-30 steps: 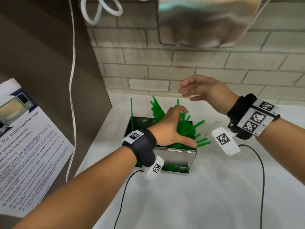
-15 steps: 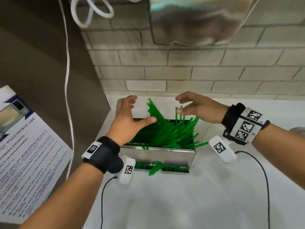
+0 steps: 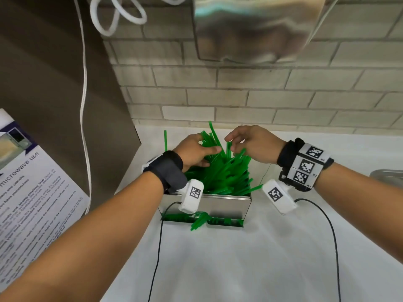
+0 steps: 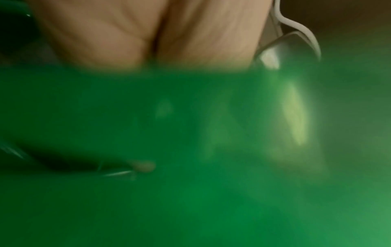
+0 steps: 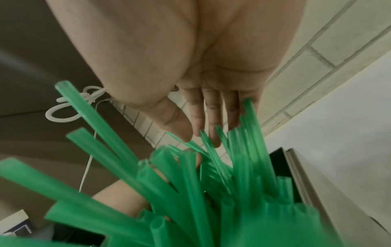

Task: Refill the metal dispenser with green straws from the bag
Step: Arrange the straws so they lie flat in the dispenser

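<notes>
Left hand [image 3: 194,151] lies on the jumbled green plastic straws [image 3: 222,173] heaped in the shiny metal box dispenser [image 3: 220,203] on the white desk [image 3: 239,258], fingers loosely spread, gripping nothing. Right hand [image 3: 250,144]: fingers [image 5: 213,117] straight, tips touching upright straw ends, nothing held.

Dispenser [image 3: 224,203]: shiny metal box, open top, upright on white counter near brick wall. Straws [image 3: 220,173], translucent green, crammed in as a disordered heap, many tilted, several poking up past the rim or over the right edge. More straws in the front bottom slot, a few jutting out forward.
</notes>
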{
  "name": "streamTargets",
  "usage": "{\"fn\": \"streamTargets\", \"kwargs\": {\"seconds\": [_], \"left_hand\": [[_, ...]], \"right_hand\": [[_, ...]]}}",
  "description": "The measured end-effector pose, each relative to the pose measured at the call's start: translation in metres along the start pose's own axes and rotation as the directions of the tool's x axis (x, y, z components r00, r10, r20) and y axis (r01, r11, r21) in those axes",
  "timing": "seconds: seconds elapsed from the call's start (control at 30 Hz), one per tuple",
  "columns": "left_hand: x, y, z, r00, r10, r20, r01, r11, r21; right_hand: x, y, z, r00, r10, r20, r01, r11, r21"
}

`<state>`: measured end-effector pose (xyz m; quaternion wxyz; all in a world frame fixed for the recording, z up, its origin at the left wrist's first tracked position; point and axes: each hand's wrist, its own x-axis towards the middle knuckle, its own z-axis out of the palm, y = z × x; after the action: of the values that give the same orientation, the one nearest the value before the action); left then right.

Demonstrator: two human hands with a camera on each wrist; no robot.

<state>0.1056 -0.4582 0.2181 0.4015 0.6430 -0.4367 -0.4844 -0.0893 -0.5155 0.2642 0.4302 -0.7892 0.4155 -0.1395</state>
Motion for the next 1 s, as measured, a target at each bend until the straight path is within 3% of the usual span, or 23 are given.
{"fn": "streamTargets", "kwargs": {"seconds": [0.13,0.27,0.37,0.47,0.57,0.7,0.8,0.87,0.9,0.97,1.0], "left_hand": [[-0.001,0.006,-0.007,0.998,0.060,-0.009,-0.060,0.998,0.027],[-0.007,0.015,-0.013,0.978,0.207,-0.036,-0.201,0.971,0.128],[-0.015,0.024,-0.015,0.945,0.326,-0.002,-0.317,0.923,0.217],[-0.020,0.030,-0.016,0.924,0.381,-0.001,-0.370,0.898,0.238],[-0.023,0.029,-0.018,0.909,0.416,-0.011,-0.401,0.884,0.241],[-0.032,0.022,-0.030,0.877,0.463,-0.129,-0.462,0.886,0.042],[-0.046,0.007,-0.044,0.890,0.438,-0.126,-0.435,0.899,0.047],[-0.057,-0.005,-0.048,0.950,0.307,0.055,-0.311,0.919,0.242],[-0.062,-0.012,-0.046,0.966,0.207,0.157,-0.253,0.888,0.384],[-0.069,-0.022,-0.032,0.952,0.058,0.301,-0.228,0.789,0.571],[-0.071,-0.026,-0.023,0.938,0.041,0.344,-0.248,0.773,0.584]], "right_hand": [[0.003,-0.003,0.000,0.999,-0.006,0.052,0.005,1.000,0.026],[0.019,-0.017,-0.005,0.992,0.016,0.128,0.016,0.969,-0.247],[0.030,-0.030,0.000,0.969,0.020,0.248,0.053,0.957,-0.285],[0.034,-0.031,0.014,0.935,0.001,0.356,0.084,0.971,-0.223],[0.037,-0.026,0.024,0.958,-0.022,0.287,0.050,0.995,-0.091],[0.040,-0.010,0.027,0.969,0.008,0.248,-0.028,0.997,0.076],[0.037,-0.006,0.027,0.975,0.002,0.224,-0.063,0.961,0.268],[0.034,-0.012,0.021,0.985,0.000,0.173,-0.077,0.894,0.442],[0.032,-0.018,0.017,0.991,-0.008,0.136,-0.060,0.873,0.484],[0.028,-0.031,0.009,0.996,-0.067,0.061,0.029,0.874,0.485],[0.026,-0.040,0.005,0.993,-0.109,0.038,0.079,0.881,0.467]]}}
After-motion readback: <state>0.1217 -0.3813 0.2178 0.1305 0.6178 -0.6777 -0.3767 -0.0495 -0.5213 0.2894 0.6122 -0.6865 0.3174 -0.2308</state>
